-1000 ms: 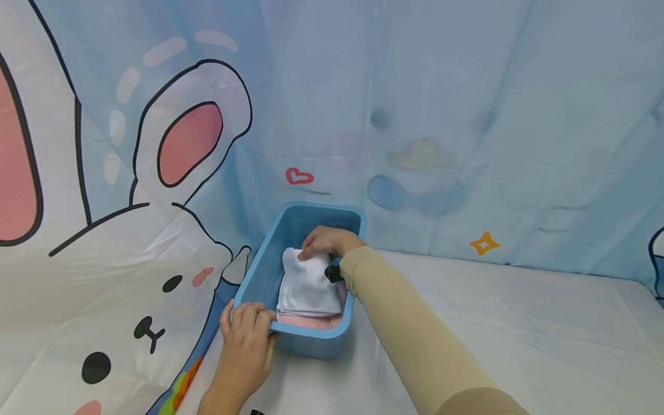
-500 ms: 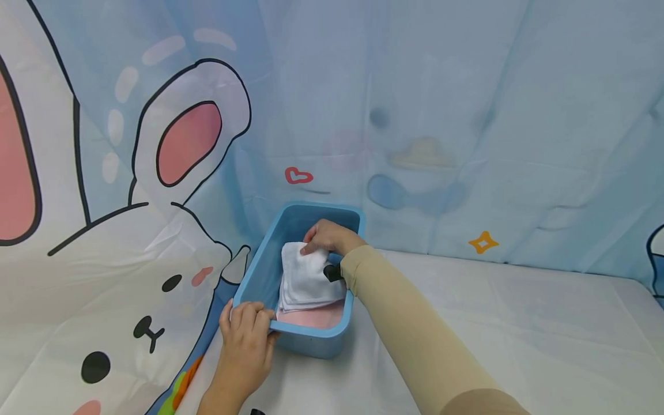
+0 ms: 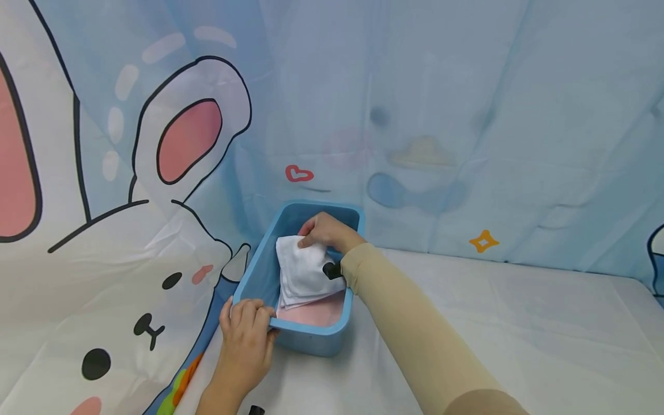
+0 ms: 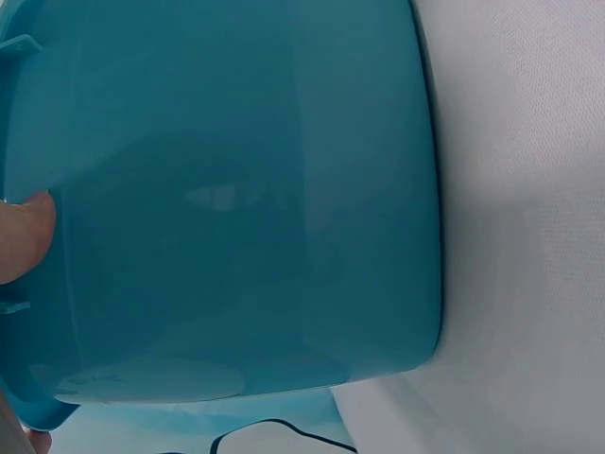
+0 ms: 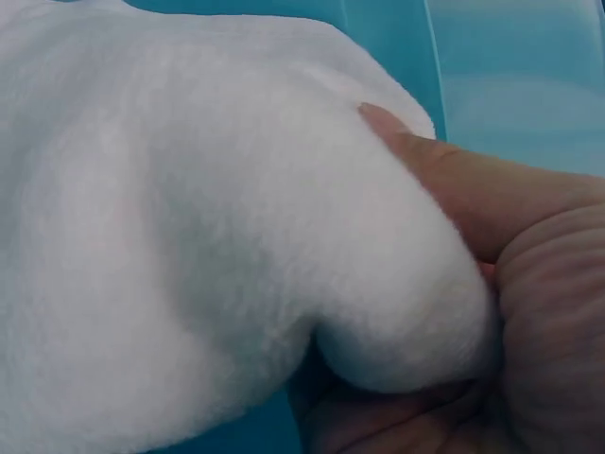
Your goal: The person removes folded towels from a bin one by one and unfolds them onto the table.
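A folded white cloth [image 3: 306,276] lies tilted inside a blue plastic bin [image 3: 316,330], over something flat and pink [image 3: 316,311] at the bottom. Reaching in from the right, my right hand [image 3: 329,231] pinches the cloth's far edge between thumb and fingers. The right wrist view shows the thumb on top of the soft white cloth [image 5: 217,218] and the fingers beneath it. My left hand [image 3: 245,340] grips the bin's near left corner, fingers over the rim. In the left wrist view its thumb [image 4: 26,235] presses the outside of the bin wall [image 4: 236,208].
The bin stands on a white-covered surface [image 3: 493,334], close against a pale blue printed curtain [image 3: 441,86]. A sheet with a cartoon rabbit [image 3: 155,276] hangs along the left side, right beside the bin.
The right hand has drawn the white cloth up and toward the bin's far left side, turning it a little. More of the pink layer shows. The left hand keeps its hold on the rim.
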`<state>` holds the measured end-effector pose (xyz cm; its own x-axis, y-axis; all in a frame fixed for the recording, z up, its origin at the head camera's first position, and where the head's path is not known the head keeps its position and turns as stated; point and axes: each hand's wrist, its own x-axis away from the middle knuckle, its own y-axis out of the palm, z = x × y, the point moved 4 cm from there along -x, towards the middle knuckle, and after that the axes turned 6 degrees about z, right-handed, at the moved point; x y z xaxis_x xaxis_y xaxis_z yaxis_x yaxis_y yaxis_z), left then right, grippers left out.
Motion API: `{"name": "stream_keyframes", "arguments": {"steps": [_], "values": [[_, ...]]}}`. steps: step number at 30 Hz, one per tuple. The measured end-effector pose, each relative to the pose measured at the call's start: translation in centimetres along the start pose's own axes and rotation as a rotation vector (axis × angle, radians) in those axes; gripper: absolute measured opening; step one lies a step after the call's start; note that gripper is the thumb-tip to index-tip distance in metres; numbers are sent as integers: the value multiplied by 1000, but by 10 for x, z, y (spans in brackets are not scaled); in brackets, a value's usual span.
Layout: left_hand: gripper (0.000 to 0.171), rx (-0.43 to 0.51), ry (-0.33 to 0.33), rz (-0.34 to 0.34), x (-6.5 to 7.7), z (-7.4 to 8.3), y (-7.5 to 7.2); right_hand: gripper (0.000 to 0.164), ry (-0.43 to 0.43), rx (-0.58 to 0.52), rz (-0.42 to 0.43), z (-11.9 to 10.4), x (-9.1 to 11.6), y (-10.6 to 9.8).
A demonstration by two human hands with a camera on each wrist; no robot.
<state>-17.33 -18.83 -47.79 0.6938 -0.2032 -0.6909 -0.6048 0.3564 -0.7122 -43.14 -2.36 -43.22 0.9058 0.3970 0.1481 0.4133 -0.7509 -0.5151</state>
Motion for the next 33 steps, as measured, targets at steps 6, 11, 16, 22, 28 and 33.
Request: {"name": "stream_keyframes", "arguments": {"steps": [6,11,16,22,28,33], "values": [[42,1,-4,-2,0,-1,-1,17,-15,-41,-1,-5,3,0],[42,-8,-6,-8,0,0,-1,17,-32,-44,18,-10,5,-3],[41,-10,-5,-6,-2,0,-1,18,-31,-103,34,-15,5,-8],[41,-11,-11,-14,-4,1,-1,20,-27,-128,34,-23,11,-14],[40,-17,-21,-23,-5,2,-2,20,-31,-155,47,-30,15,-22],[40,-17,-23,-21,-4,2,-2,21,-44,-206,63,-38,19,-30]]}}
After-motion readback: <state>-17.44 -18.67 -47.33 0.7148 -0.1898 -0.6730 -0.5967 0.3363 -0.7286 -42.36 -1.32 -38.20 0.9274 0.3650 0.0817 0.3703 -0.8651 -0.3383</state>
